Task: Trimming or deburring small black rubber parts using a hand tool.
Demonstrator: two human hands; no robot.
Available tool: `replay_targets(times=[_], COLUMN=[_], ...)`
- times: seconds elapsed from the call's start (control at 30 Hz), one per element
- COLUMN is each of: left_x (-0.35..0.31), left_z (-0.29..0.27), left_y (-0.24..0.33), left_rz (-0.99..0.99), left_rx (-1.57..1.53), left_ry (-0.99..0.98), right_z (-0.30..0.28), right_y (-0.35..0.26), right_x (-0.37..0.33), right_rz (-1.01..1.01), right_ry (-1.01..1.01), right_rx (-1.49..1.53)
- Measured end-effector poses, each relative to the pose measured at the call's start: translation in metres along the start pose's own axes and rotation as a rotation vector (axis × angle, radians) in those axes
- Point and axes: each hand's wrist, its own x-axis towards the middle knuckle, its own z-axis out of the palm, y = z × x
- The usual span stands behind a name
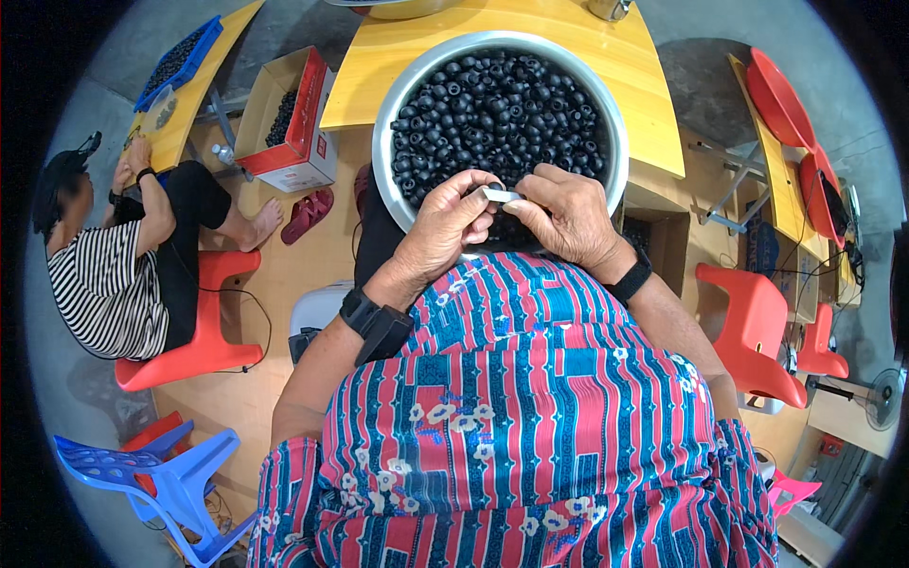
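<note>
My left hand (447, 222) and my right hand (570, 216) meet over the near side of a large metal basin (620, 142). Between their fingertips is a small white flat piece (502, 196), and both hands pinch at it. Just behind that piece, by the left fingers, shows a bit of a small black round part; the fingers hide most of it. Many similar black hollow parts (502, 109) fill the basin, several with a round hole at the end. Both hands are closed.
The basin stands at the near edge of a yellow table (653, 95). To the left are an open carton (298, 161) and a seated person (114, 275) at another table. Red stools (753, 331) and red basins (781, 95) are at right, a blue chair (180, 483) at lower left.
</note>
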Motion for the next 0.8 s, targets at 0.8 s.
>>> replay_targets(times=[0.8], left_x=[0.001], left_z=[0.0], left_y=[0.0], left_rz=[-0.026], left_rx=[-0.085], left_ry=[0.045], right_z=[0.015], right_y=[0.0], right_x=[0.006], right_rz=[-0.039], right_ry=[0.175], right_rx=[0.13])
